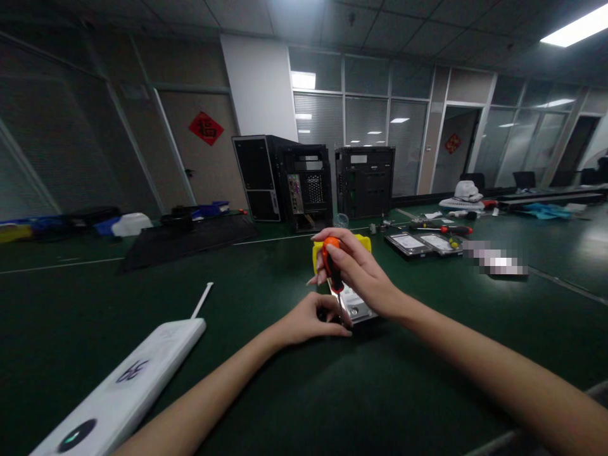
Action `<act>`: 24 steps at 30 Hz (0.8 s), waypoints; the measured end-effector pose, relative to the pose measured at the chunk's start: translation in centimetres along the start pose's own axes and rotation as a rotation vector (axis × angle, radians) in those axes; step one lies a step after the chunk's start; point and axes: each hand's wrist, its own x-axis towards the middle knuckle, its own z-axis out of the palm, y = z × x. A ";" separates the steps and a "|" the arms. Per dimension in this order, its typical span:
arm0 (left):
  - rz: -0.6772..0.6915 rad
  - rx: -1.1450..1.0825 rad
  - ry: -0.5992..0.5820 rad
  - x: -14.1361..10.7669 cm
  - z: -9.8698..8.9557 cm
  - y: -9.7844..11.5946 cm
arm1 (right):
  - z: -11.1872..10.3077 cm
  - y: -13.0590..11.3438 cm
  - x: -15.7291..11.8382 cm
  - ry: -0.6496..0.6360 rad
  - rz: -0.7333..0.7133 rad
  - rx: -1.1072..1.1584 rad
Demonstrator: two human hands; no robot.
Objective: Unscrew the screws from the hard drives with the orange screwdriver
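On the near middle of the green bench (256,272), a silver hard drive (357,304) lies beneath the right hand (363,269), within reach of both hands. The right hand is closed around a red-and-black screwdriver (335,277), its orange end (331,243) up among the fingers. The tool stands nearly upright, shaft down to the drive's near left edge; that hold looks suited to pressing down and turning in line with the shaft.

The left hand (306,318) is narrow, thumb and fingers curled around the lower shaft beside that same edge. It probably steadies the tip or braces the drive against twisting; whether it pinches anything small, I cannot tell. Where the tip meets the work is too dark to make out.

Just beyond the right hand, a yellow object (365,242) is partly hidden, so its shape and use are unclear. Farther to the right, two more drives (407,244) (443,244) lie flat side by side, perhaps set apart to leave elbow room. Red-handled tools (456,230) lie just behind them, seemingly placed for an easy reach.

At the far side, three dark computer cases (256,180) (311,190) (365,183) stand upright, likely kept back because of their bulk. Near left, a white device (137,373) marked with dark figures lies aslant, outside the working spot.
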 end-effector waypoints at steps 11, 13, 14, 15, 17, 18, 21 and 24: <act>0.009 0.007 -0.002 0.1 0.0 -0.1 | -0.3 0.1 -0.1 0.012 -0.016 -0.033; 0.017 0.005 0.001 0.1 0.0 -0.1 | -0.3 0.1 -0.2 0.041 -0.003 -0.069; 0.019 0.003 -0.001 0.1 0.0 -0.1 | -0.3 0.1 -0.3 0.059 0.004 -0.093; 0.019 0.002 -0.005 0.1 0.0 -0.1 | -0.3 0.1 -0.3 0.077 0.010 -0.112; 0.013 0.001 -0.010 0.1 0.0 -0.1 | -0.3 0.2 -0.3 0.103 0.015 -0.109; 0.011 -0.001 -0.010 0.1 0.0 -0.1 | -0.3 0.3 -0.3 0.107 0.015 -0.087; 0.015 -0.015 -0.005 0.0 0.0 0.0 | -0.3 0.6 -0.3 0.089 -0.001 -0.008; 0.015 -0.015 -0.002 0.0 0.0 0.0 | -0.5 0.6 -0.2 0.079 -0.005 0.018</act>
